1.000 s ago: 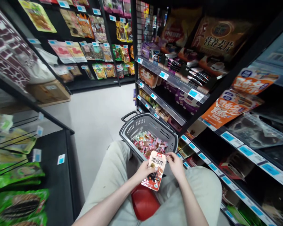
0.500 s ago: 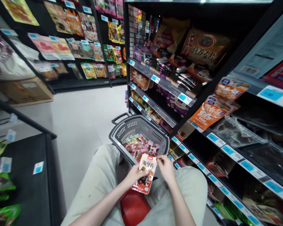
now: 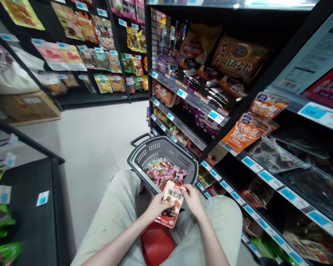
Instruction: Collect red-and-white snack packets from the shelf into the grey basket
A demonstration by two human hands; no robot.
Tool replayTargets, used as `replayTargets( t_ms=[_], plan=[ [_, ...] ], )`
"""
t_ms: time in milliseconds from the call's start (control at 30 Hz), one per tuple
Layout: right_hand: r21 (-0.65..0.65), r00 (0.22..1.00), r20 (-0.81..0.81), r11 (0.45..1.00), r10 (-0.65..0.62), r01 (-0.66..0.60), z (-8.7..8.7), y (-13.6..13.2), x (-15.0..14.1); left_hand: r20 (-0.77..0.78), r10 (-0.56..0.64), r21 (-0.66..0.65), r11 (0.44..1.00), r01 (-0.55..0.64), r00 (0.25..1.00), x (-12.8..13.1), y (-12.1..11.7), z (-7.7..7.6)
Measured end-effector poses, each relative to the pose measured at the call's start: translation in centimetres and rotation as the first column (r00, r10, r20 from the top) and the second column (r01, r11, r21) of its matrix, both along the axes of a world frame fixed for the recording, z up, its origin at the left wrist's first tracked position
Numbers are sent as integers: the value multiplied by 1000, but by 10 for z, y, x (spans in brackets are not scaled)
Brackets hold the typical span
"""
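At 9 o'clock from our hands, we have a black metal shelf (image 3: pixel 36 221) with green plastic bags (image 3: pixel 1 255) on it, well apart from our work. At 11 o'clock, close by, sits the grey perforated plastic basket (image 3: pixel 152 149), holding a loose heap of small pink-and-red shiny packets (image 3: pixel 166 171). Our left hand (image 3: pixel 155 207) is clamped on a cream-and-red glossy flat pouch (image 3: pixel 176 208), thumb across its front, just on our side of the basket's near rim. Below it, at 7 o'clock, is a red smooth-topped seat (image 3: pixel 157 245) between our knees. Our right hand (image 3: pixel 192 199) has its grip together on the pouch's upper right corner.

A hard tug there could twist the slick pouch out from under our left thumb, and it could drop into our lap or among the packets. If the corner gives way suddenly while we squeeze, whatever is inside could spurt out. At 2 o'clock, orange-and-white pouches (image 3: pixel 245 129) jut over the shelf edge; swinging our right elbow or shoulder that way could knock them down.
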State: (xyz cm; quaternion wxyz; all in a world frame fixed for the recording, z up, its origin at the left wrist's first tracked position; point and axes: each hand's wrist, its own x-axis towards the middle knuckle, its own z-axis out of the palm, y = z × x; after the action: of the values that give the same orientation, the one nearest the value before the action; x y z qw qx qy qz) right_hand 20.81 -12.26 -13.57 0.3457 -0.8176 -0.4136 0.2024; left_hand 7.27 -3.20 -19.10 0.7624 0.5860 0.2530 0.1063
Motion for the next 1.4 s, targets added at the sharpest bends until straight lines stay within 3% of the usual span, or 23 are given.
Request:
replayTargets(
  t_ms=[167, 500, 633, 733, 800, 867, 933, 1033, 1167, 1400],
  plan=[
    [-20, 1000, 5, 1000, 6, -6, 6, 1, -2, 4, 1, 50, 999, -2, 1000, 0, 0, 1],
    [43, 966, -223, 989, -129, 142, 2, -1, 6, -25, 104, 213, 972, -96, 994, 0, 4, 4],
    [102, 857, -515, 990, -30, 96, 13, 0, 3, -40, 48, 231, 972, -37, 998, -1, 4, 3],
    [174, 789, -609, 984, 88, 24, 20, 1, -3, 8, -33, 111, 993, 32, 999, 0, 2, 6],
    [175, 854, -514, 985, 83, 9, 21, 2, -7, 66, -69, -58, 996, 73, 995, 0, -1, 10],
    [145, 945, -327, 989, 24, 25, 18, 3, -10, 131, -97, -250, 960, 127, 987, -1, -3, 14],
    [101, 989, -141, 994, -36, 50, 14, 4, -11, 165, -125, -357, 917, 177, 978, -2, -5, 16],
    [33, 997, -4, 997, -73, 73, 12, 5, -11, 148, -176, -302, 929, 214, 973, -2, -7, 12],
    [18, 993, 42, 994, -109, 108, 14, 4, -9, 69, -118, -218, 967, 131, 991, 1, -6, 2],
    [6, 976, 120, 983, -184, 184, 10, 0, 4, 75, 7, -333, 943, 19, 997, 1, -3, 9]
  ],
)
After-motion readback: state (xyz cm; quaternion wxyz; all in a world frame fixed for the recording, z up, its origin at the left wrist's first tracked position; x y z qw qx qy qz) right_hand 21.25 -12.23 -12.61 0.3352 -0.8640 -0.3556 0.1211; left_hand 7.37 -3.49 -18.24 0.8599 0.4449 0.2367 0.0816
